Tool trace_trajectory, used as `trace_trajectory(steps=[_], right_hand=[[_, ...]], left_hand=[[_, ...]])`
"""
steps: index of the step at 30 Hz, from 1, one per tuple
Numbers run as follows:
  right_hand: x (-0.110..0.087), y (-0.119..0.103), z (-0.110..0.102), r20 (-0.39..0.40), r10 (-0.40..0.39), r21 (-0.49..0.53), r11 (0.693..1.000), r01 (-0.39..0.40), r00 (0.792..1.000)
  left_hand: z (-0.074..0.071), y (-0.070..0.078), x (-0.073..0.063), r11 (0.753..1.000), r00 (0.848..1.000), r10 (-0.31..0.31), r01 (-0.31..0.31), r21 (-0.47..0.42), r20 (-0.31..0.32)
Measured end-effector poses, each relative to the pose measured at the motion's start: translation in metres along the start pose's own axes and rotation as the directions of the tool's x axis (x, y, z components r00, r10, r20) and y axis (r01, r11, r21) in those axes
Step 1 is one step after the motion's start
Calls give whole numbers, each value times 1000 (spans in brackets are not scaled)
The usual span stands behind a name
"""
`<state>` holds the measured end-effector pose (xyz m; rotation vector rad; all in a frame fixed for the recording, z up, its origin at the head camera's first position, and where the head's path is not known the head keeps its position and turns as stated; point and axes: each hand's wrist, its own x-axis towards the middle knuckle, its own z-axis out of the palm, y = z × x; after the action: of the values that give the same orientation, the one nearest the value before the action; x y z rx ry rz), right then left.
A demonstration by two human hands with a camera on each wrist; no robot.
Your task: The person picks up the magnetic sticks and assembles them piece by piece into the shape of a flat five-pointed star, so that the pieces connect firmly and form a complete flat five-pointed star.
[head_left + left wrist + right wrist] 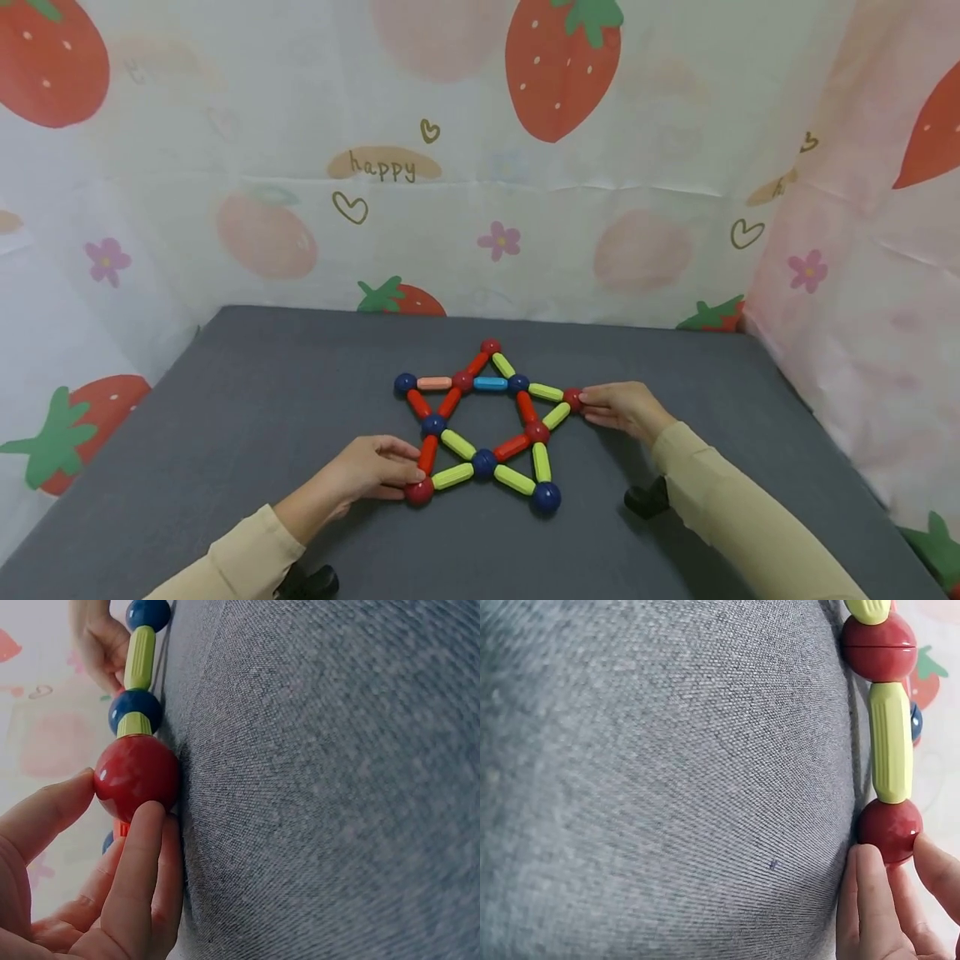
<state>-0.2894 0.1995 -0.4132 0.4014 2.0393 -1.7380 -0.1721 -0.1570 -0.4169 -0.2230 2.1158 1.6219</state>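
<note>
A flat six-pointed star of coloured magnetic-style rods and balls lies on the dark grey table (300, 367) in the head view. My left hand (363, 475) pinches the red ball (419, 492) at the star's near left point. In the left wrist view, thumb and fingers press that ball from both sides. The red ball (891, 829) at the right point is pinched by my right hand (628, 408). A yellow-green rod (892, 742) joins it to another red ball (879, 646). The near right point ends in a blue ball (546, 498).
Behind the table hangs a pale cloth (465, 225) printed with strawberries, and a pinkish one (862, 317) borders the right side. Dark wrist-worn pieces (647, 498) show under both sleeves. Grey tabletop surrounds the star.
</note>
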Motion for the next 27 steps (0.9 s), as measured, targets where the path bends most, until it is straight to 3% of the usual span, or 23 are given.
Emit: trace_trajectory(steps=[14, 25, 27], right_hand=[[2, 2, -1, 3, -7, -3, 1000, 7, 1000], [2, 0, 1, 6, -32, -26, 999, 32, 999], [2, -3, -1, -1, -47, -46, 998, 47, 999]], left_hand=[[-1, -1, 1, 1000, 1000, 2, -2, -23, 20], [-8, 5, 11, 1000, 1000, 1, -1, -26, -3], [-14, 6, 16, 1000, 999, 25, -26, -9, -43]])
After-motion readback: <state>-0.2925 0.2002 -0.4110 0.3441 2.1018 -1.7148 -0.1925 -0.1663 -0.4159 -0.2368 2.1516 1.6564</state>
